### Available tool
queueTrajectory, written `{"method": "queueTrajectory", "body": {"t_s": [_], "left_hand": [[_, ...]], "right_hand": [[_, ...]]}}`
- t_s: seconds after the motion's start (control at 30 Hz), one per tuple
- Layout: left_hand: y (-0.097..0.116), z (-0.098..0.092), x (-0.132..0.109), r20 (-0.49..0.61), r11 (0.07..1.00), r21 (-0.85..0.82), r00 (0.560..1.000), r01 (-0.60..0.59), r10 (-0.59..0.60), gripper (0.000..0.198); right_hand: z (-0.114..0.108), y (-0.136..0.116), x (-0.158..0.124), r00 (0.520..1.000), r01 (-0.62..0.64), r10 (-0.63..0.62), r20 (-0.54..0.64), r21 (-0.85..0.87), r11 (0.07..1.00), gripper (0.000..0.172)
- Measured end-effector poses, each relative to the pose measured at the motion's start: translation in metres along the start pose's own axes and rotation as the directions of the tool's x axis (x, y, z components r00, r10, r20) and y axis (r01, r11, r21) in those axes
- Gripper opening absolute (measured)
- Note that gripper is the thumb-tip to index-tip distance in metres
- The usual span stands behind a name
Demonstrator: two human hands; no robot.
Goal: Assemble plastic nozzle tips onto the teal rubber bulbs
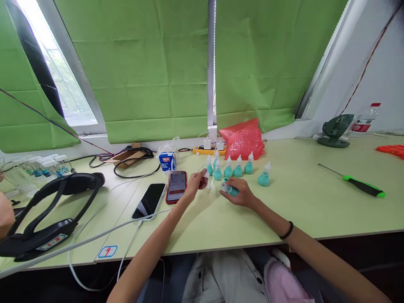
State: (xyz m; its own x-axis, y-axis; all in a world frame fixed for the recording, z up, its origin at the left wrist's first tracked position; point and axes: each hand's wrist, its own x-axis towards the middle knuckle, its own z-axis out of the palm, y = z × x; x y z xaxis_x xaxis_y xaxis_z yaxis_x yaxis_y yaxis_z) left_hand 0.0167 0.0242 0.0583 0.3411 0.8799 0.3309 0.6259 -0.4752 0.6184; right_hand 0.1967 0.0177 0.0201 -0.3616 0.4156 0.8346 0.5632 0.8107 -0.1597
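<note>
My right hand [241,191] is closed around a teal bulb nasal aspirator [233,191], tilted just above the table with its open neck and a clear collar toward the left. To its left, my left hand [197,182] pinches a small clear nozzle tip [206,174], partly hidden by the fingers. Another small clear piece [208,187] shows beneath that hand. Just beyond both hands, several teal aspirators with clear tips stand upright in a cluster, among them a front one [217,173]. A single aspirator [264,178] stands apart, right of the cluster.
A red-cased phone [176,188] and a white-framed phone [149,202] lie left of my hands. Behind are a milk carton [167,162], a power strip [202,151] and a red bubble-wrap bag [243,141]. A black headset [50,210] lies left; a screwdriver [360,184] and fan [336,130] are right.
</note>
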Motion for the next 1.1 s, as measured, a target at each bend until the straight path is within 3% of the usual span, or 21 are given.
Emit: {"method": "queueTrajectory", "body": {"t_s": [0.13, 0.23, 0.4, 0.57, 0.7, 0.83, 0.97, 1.1], "left_hand": [[0.002, -0.005, -0.007, -0.044, 0.974, 0.226, 0.999, 0.003, 0.007, 0.034], [0.004, 0.001, -0.012, 0.063, 0.928, 0.370, 0.998, -0.038, 0.015, 0.021], [-0.002, 0.005, -0.012, 0.290, 0.848, 0.518, 0.956, -0.115, -0.047, 0.026], [-0.005, 0.001, -0.011, 0.355, 0.802, 0.582, 0.930, -0.136, -0.099, 0.027], [-0.003, -0.002, -0.012, 0.344, 0.815, 0.564, 0.934, -0.129, -0.091, 0.027], [0.002, -0.003, -0.013, 0.257, 0.869, 0.483, 0.966, -0.107, -0.023, 0.030], [0.009, 0.001, -0.014, 0.144, 0.941, 0.317, 0.987, -0.117, 0.074, 0.025], [0.014, 0.005, -0.013, 0.076, 0.985, 0.080, 0.986, -0.153, 0.147, 0.023]], "right_hand": [[-0.001, 0.000, 0.001, 1.000, -0.009, 0.009, -0.001, -0.002, 1.000, 0.019], [-0.001, 0.001, 0.001, 1.000, -0.017, 0.017, 0.010, -0.010, 1.000, 0.019], [-0.001, 0.002, 0.002, 0.999, -0.024, 0.024, 0.043, -0.014, 1.000, 0.018], [0.000, 0.003, 0.000, 0.994, -0.034, 0.035, 0.102, -0.004, 0.999, 0.018], [0.000, 0.002, 0.000, 0.985, -0.046, 0.037, 0.169, 0.045, 0.998, 0.014], [-0.001, 0.000, 0.001, 0.973, -0.087, 0.055, 0.226, 0.134, 0.987, 0.010], [-0.004, -0.002, 0.004, 0.958, -0.175, 0.113, 0.262, 0.228, 0.958, 0.007], [-0.007, -0.002, 0.007, 0.935, -0.264, 0.149, 0.322, 0.351, 0.899, 0.016]]}}
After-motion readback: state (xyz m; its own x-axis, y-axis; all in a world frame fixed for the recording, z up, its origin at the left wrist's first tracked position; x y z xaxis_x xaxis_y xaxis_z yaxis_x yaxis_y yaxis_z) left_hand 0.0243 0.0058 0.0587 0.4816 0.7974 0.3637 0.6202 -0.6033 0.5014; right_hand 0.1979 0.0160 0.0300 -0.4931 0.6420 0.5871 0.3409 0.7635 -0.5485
